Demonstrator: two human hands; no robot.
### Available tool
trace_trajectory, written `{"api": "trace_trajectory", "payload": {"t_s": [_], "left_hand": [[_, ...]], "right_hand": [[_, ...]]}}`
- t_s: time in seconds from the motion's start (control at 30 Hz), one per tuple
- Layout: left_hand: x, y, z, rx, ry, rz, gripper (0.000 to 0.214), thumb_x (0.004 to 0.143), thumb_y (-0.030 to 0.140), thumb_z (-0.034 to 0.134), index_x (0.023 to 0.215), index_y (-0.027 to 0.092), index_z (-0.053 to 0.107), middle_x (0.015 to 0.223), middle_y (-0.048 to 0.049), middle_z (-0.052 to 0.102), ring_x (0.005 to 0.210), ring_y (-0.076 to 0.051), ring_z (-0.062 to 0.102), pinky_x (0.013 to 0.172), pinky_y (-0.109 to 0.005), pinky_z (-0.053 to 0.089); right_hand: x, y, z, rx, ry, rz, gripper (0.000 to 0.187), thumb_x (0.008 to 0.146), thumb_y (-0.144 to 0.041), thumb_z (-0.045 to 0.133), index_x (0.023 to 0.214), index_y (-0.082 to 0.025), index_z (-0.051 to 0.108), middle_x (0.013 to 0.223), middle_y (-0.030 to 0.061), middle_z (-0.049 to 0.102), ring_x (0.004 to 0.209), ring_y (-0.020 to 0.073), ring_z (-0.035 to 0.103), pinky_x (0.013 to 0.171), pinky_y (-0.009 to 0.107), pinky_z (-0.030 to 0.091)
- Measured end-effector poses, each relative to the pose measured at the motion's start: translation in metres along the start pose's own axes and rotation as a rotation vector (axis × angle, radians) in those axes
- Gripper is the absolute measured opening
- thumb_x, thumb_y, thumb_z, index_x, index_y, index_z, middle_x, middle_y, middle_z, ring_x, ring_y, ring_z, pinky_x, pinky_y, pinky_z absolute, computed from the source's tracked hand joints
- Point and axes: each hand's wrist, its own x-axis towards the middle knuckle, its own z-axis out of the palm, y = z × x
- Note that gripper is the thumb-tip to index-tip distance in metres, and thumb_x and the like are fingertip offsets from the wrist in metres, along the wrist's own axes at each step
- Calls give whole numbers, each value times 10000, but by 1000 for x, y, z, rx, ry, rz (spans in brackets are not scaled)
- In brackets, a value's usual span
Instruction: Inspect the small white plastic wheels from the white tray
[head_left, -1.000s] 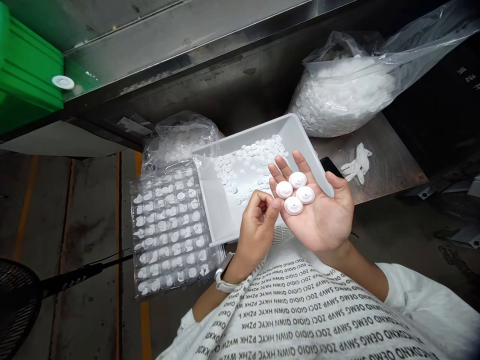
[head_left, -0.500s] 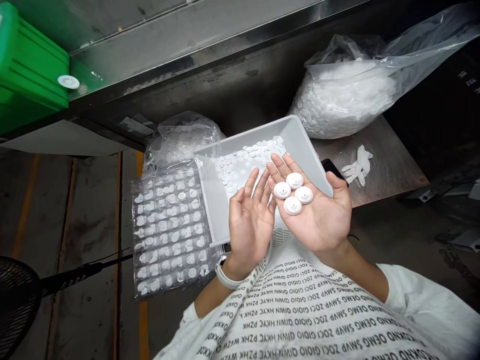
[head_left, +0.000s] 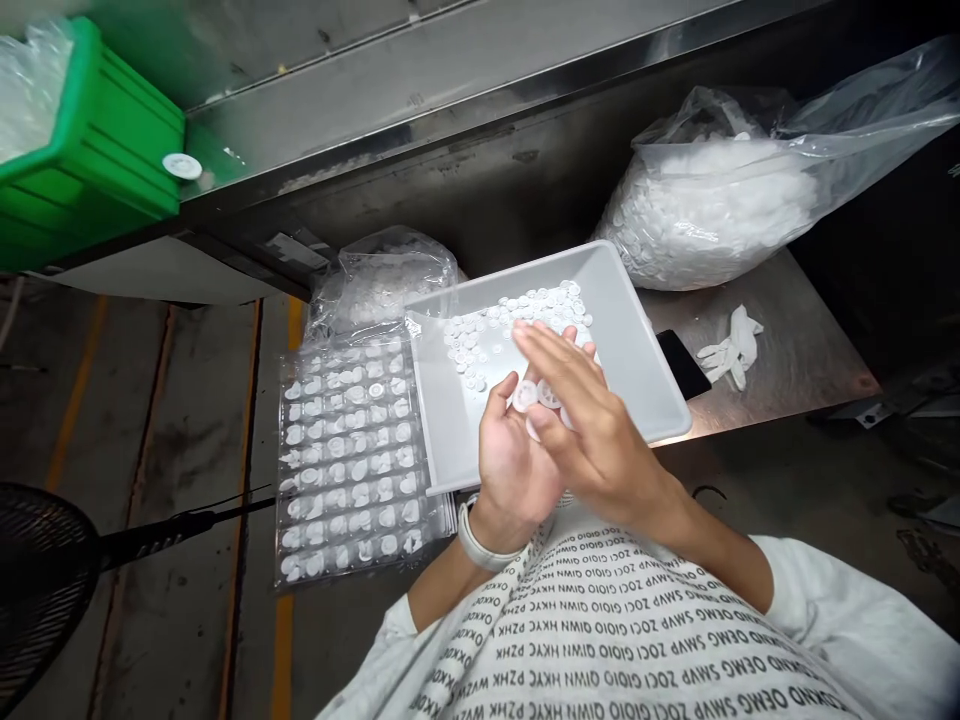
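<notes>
Steel ledge (head_left: 450,105) runs across the top of our view, with a green plastic crate (head_left: 97,160) at its end. A big clear bag (head_left: 862,130) sits on a metal table (head_left: 810,345), full of small white discs (head_left: 712,210), so there are lots close to us. Below it, a white tray (head_left: 645,300) has low walls, which seem to stop its loose discs (head_left: 517,315) from rolling off. A clear plastic sheet (head_left: 281,520) lies beside the tray, with rows of discs (head_left: 352,430) set in its little cups. Our left hand (head_left: 510,460) lies palm up, a watch (head_left: 480,540) on its wrist. Our right hand (head_left: 600,430) presses down over it, fingers flat and close together. A few white discs (head_left: 529,395) sit between the two hands, partly hidden, so we cannot tell how many.
</notes>
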Motion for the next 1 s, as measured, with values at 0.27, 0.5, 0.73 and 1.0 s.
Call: {"api": "trace_trajectory", "payload": {"t_s": [0.27,0.5,0.73,1.0], "left_hand": [[2,8,-5,-170,10,-75,474,939,367,227,1171,304,635,1178,-34,686,1126,-229,624,779,-431,548],[11,-6,-15,-245,108,-161,357,942,427,401,1149,223,609,1090,-86,666,924,-187,646,763,-385,549],[51,-6,-126,-133,399,-176,301,901,358,573,1121,154,592,1067,-64,636,872,-155,626,742,-346,555],[107,97,-324,129,979,83,385,898,379,570,1220,168,554,1219,-94,593,1031,-210,607,859,-432,535]], "right_hand": [[-7,22,-11,-165,54,166,604,921,-376,580,1467,-256,350,1540,73,250,1444,257,193,1191,486,197],[-7,40,9,-118,90,219,633,932,-412,545,1482,-316,247,1528,50,260,1436,234,207,1177,491,251],[-23,78,18,-43,-5,390,568,952,-462,489,1461,-345,266,1490,81,335,1311,258,424,1016,479,462],[-61,157,10,-206,-60,674,562,915,-561,457,1395,-287,358,1369,120,456,1123,286,581,887,449,540]]}}
